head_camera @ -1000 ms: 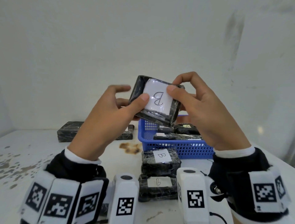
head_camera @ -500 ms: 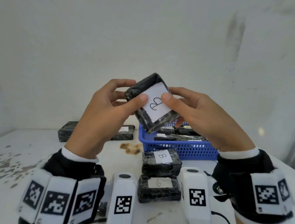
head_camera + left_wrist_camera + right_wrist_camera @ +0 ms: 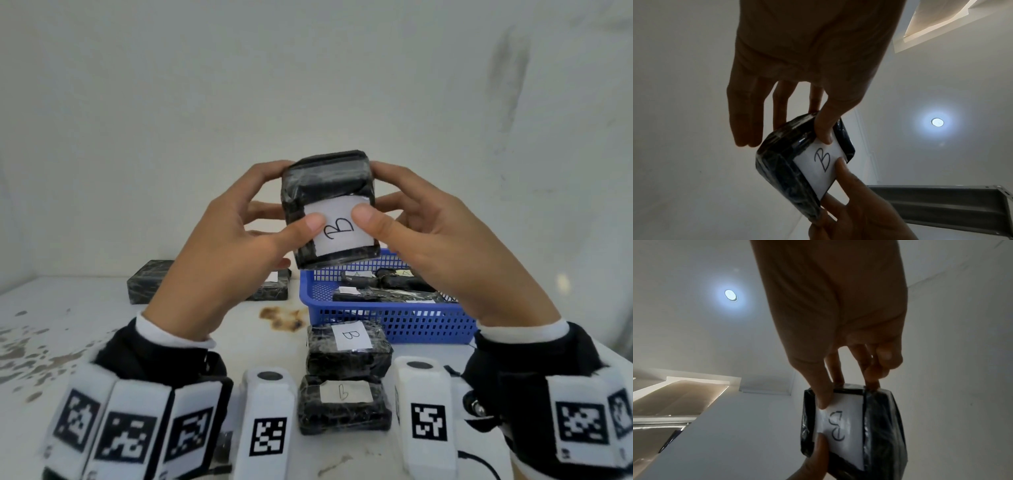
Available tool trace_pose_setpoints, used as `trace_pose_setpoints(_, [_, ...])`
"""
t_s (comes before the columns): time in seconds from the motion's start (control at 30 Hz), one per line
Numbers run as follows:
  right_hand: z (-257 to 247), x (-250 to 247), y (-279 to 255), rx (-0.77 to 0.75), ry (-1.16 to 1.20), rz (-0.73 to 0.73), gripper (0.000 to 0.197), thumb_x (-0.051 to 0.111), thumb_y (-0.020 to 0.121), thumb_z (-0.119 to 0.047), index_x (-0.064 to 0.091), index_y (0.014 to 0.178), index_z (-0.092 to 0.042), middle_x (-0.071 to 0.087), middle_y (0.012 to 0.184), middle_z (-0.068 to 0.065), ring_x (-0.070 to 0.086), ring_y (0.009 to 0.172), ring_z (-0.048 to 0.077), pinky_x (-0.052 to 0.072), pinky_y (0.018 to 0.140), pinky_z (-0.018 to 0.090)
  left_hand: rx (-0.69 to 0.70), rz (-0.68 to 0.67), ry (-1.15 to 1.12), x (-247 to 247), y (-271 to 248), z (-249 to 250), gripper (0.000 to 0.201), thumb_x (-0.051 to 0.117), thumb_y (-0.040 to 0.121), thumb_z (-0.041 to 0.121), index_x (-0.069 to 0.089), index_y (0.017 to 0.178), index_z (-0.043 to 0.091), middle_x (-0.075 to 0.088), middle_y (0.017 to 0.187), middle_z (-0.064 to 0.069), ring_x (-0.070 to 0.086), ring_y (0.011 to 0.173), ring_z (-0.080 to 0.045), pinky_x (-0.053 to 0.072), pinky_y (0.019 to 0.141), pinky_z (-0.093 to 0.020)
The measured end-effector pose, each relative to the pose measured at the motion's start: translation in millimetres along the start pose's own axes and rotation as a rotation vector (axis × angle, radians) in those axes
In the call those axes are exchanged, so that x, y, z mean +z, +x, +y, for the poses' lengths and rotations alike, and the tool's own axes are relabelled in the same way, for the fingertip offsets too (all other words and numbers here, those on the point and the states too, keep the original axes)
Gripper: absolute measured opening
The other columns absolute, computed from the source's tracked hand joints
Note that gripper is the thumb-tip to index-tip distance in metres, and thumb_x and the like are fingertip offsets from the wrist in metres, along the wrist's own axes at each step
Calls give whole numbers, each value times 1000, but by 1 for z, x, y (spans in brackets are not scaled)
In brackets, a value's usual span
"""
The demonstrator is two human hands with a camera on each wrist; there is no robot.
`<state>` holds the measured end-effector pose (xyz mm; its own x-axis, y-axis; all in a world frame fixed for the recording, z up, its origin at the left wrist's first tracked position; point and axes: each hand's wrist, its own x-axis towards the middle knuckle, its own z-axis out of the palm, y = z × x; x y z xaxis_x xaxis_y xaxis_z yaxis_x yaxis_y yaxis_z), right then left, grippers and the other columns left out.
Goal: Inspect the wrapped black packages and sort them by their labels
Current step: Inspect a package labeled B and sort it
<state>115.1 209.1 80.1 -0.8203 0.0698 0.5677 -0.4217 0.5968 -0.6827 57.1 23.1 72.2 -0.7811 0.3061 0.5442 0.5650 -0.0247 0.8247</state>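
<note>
Both hands hold a black wrapped package [image 3: 327, 186] up in front of the wall, its white label marked B [image 3: 339, 229] facing me. My left hand [image 3: 226, 246] grips its left side, thumb on the label and fingers behind. My right hand [image 3: 435, 240] grips the right side the same way. The left wrist view shows the package [image 3: 783, 164] pinched between both thumbs, and so does the right wrist view, where the package [image 3: 879, 418] hangs below my fingers. Two more packages labelled B [image 3: 349, 349] [image 3: 342, 401] lie in a row on the table near me.
A blue mesh basket [image 3: 387, 315] with several wrapped packages stands behind the B row, at centre right. Black packages [image 3: 147, 282] lie at the back left by the wall. A brown stain [image 3: 284, 317] marks the white table [image 3: 85, 325].
The package has been turned in both hands, so its label now faces me lower down and its top edge tips toward me. Both hands shifted their grip around it.
</note>
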Motion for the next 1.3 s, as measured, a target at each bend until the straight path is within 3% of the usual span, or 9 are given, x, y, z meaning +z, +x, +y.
trace_pose_setpoints(0.07, [-2,0,-1,15,62,-10,40,62,83,-55,60,122,-49,70,95,-14,58,57,6,45,57,14,11,-4,-10,1,0,-1,46,74,79,23,60,116,47,69,104,2,74,83,-17,61,77,-41])
trace_pose_setpoints(0.2, [-4,-1,-2,57,149,-33,36,58,73,-64,64,101,-41,71,104,-12,70,63,22,55,71,31,15,-52,-36,4,0,-1,47,73,84,23,59,122,47,68,108,6,73,87,-13,61,75,-36])
trace_pose_setpoints(0.33, [-3,-4,-2,72,182,-31,39,60,74,-59,64,104,-34,73,103,-13,73,64,24,61,74,28,-30,-103,-95,5,-2,3,49,72,77,44,59,125,45,71,111,2,70,101,-14,61,77,-38])
trace_pose_setpoints(0.47, [-4,-2,-1,59,163,-37,36,66,82,-51,65,111,-30,73,104,-4,74,68,27,61,76,33,5,-72,-93,6,-2,4,48,61,74,45,61,122,44,70,110,-2,71,97,-13,61,77,-39])
trace_pose_setpoints(0.6, [-5,0,-1,56,148,-48,42,65,78,-51,64,114,-30,72,105,-4,74,67,24,59,71,25,-20,-53,-95,8,-2,3,48,64,75,50,61,122,41,70,110,0,71,95,-13,61,78,-39])
trace_pose_setpoints(0.77, [-4,0,-2,27,159,-51,47,68,72,-52,65,114,-30,70,107,-3,74,72,25,61,81,37,-48,-41,-94,8,0,1,39,68,78,46,69,110,24,70,112,-3,69,101,-18,59,82,-47])
trace_pose_setpoints(0.97, [-3,4,-2,15,178,-43,53,71,68,-54,64,115,-29,69,108,-2,74,73,25,61,84,46,-14,-4,-83,9,-2,3,40,62,75,45,69,107,22,69,109,-3,71,93,-19,57,84,-52])
trace_pose_setpoints(1.1, [-1,5,-2,4,179,-32,33,75,80,-44,65,110,-32,68,111,-1,75,74,27,59,86,50,-16,25,-67,9,-3,6,43,62,74,48,69,107,22,69,108,-1,70,87,-15,56,87,-51])
trace_pose_setpoints(1.3, [-4,6,-2,-8,182,-16,43,70,68,-54,66,105,-32,68,109,-1,75,72,27,59,86,49,-19,34,-69,11,-5,9,40,71,76,46,69,107,21,68,98,4,68,75,-4,55,90,-50])
